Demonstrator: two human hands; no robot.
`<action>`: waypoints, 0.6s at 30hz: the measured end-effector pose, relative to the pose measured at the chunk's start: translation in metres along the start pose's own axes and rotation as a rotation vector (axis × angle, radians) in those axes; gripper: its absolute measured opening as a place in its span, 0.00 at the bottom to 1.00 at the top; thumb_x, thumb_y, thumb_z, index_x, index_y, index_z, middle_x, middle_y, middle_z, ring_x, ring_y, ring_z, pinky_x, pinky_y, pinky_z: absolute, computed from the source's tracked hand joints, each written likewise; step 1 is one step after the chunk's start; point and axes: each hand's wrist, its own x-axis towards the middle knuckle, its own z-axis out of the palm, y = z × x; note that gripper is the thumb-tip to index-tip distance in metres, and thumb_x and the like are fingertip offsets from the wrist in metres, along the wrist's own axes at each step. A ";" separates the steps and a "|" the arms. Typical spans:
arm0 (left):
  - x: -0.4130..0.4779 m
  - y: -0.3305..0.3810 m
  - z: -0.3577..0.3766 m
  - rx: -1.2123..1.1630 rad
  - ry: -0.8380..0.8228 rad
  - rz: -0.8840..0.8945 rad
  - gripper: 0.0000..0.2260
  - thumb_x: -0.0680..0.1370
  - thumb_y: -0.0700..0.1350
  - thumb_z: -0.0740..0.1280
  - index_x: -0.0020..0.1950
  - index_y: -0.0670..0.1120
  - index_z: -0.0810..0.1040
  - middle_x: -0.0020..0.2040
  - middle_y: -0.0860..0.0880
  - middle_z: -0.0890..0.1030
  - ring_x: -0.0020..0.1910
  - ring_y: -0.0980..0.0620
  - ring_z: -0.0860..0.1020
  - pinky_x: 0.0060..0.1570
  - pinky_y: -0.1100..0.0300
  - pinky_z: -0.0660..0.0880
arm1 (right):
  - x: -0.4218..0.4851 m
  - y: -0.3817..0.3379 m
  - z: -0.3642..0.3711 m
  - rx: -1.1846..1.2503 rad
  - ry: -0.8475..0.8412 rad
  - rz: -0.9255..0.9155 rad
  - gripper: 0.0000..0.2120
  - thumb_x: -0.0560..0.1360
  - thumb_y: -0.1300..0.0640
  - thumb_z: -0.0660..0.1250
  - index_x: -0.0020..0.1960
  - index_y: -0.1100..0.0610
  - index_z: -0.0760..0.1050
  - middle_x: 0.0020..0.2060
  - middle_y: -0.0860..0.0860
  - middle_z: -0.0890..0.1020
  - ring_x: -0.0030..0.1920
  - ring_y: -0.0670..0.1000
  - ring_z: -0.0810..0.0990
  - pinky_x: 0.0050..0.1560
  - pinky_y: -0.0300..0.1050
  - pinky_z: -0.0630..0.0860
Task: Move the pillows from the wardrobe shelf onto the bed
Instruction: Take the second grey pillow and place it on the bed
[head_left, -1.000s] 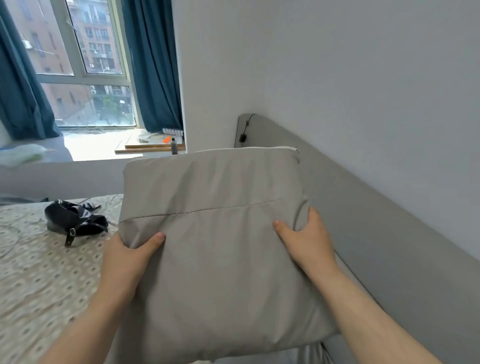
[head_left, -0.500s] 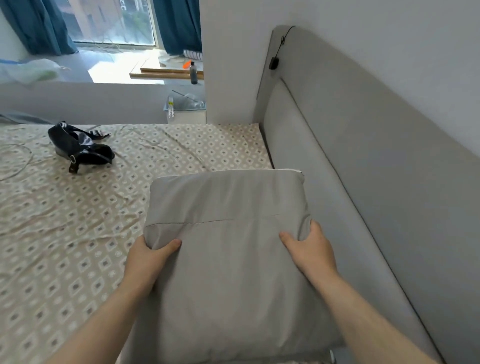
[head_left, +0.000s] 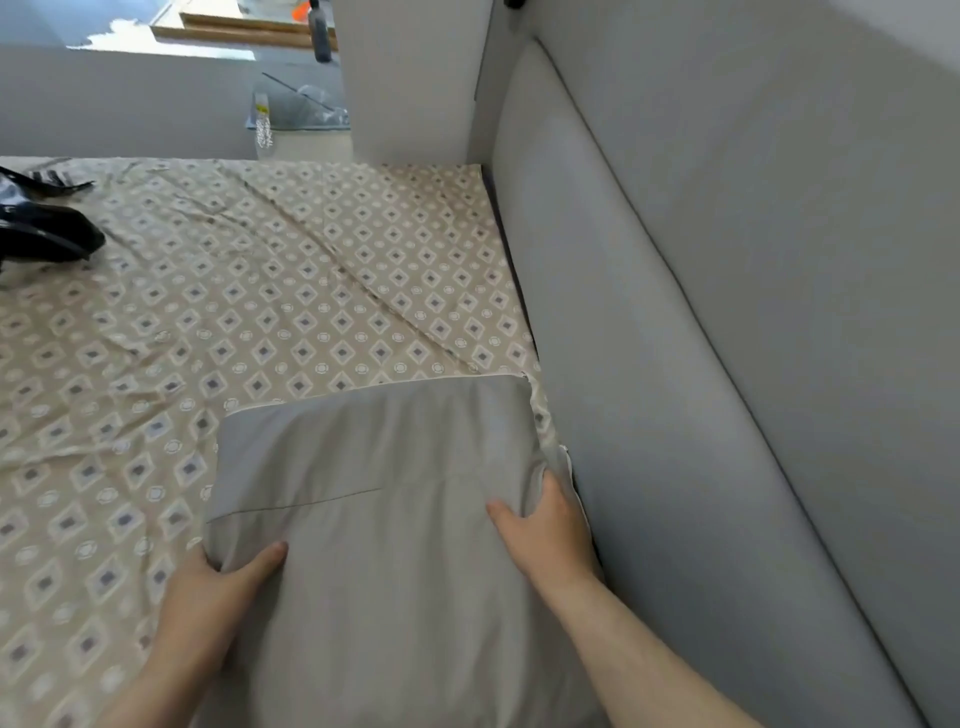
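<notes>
A grey pillow (head_left: 384, 519) lies low over the bed (head_left: 270, 312), close to the grey headboard (head_left: 675, 364). My left hand (head_left: 208, 597) grips its left edge, thumb on top. My right hand (head_left: 545, 530) grips its right edge, beside the headboard. The bed has a beige sheet with a diamond pattern. Whether the pillow rests fully on the sheet I cannot tell. The wardrobe is out of view.
A black bag (head_left: 36, 228) lies on the bed at the far left. Beyond the bed stand a low grey wall (head_left: 104, 104), a white pillar (head_left: 410, 78) and a small table with clear plastic items (head_left: 296, 111). A dark bottle (head_left: 319, 31) stands on the window ledge.
The pillow has come down from chest height towards the bed, next to the headboard. My view has tilted down; the window has left the frame. Both hands kept their grip.
</notes>
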 end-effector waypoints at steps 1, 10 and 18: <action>0.001 -0.001 0.007 0.002 0.003 0.002 0.25 0.58 0.58 0.75 0.48 0.46 0.79 0.42 0.46 0.83 0.40 0.45 0.81 0.42 0.48 0.78 | 0.003 0.006 0.001 0.001 0.003 0.005 0.31 0.66 0.42 0.70 0.64 0.52 0.69 0.60 0.51 0.79 0.60 0.55 0.77 0.56 0.46 0.73; -0.021 -0.013 0.085 0.087 -0.053 0.003 0.17 0.68 0.50 0.77 0.51 0.45 0.77 0.45 0.45 0.82 0.42 0.45 0.78 0.42 0.51 0.73 | 0.017 0.070 -0.023 -0.203 0.072 0.094 0.35 0.71 0.42 0.69 0.70 0.60 0.63 0.62 0.61 0.75 0.61 0.61 0.75 0.59 0.50 0.71; -0.014 -0.022 0.096 0.212 -0.049 0.027 0.23 0.67 0.52 0.76 0.56 0.46 0.73 0.53 0.43 0.80 0.49 0.43 0.77 0.48 0.48 0.73 | 0.033 0.099 0.009 -0.533 -0.012 0.106 0.41 0.74 0.37 0.61 0.74 0.65 0.55 0.65 0.64 0.71 0.62 0.63 0.73 0.60 0.51 0.70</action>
